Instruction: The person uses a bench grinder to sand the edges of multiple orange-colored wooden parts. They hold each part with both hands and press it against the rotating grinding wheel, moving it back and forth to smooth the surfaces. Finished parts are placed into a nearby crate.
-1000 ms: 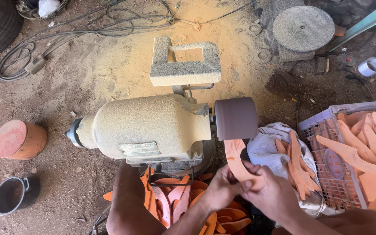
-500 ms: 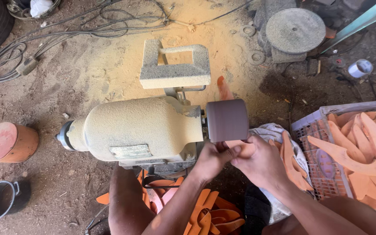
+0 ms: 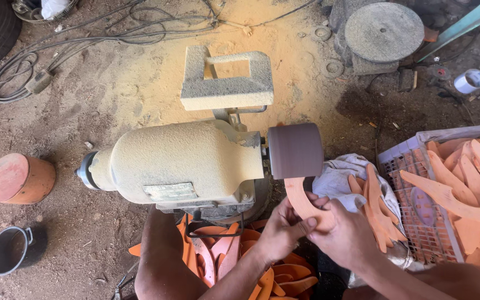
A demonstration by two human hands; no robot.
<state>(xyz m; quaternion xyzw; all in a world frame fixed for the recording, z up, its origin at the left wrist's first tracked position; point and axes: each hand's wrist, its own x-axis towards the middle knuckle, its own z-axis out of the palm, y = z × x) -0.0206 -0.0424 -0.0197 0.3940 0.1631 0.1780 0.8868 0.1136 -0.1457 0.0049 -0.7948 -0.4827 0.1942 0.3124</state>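
Observation:
Both my hands hold one curved orange wooden piece (image 3: 298, 199) just below the brown sanding drum (image 3: 295, 150). The piece's upper end touches the drum's underside. My left hand (image 3: 281, 230) grips it from the left and my right hand (image 3: 344, 236) from the right. The drum sits on the shaft of a dust-coated cream motor (image 3: 176, 164).
A plastic crate (image 3: 418, 222) of orange wooden pieces stands at the right, with more pieces on a white cloth (image 3: 343, 175). Another pile of shaped pieces (image 3: 218, 255) lies under the motor. An orange log stump (image 3: 18, 179), a black pot (image 3: 6, 251), cables (image 3: 40, 50) and a stone wheel (image 3: 383, 31) lie around.
The wooden piece was pressed against the drum's lower face half a second ago. It has since dropped a little lower, with its upper end under the drum. The view has shifted slightly.

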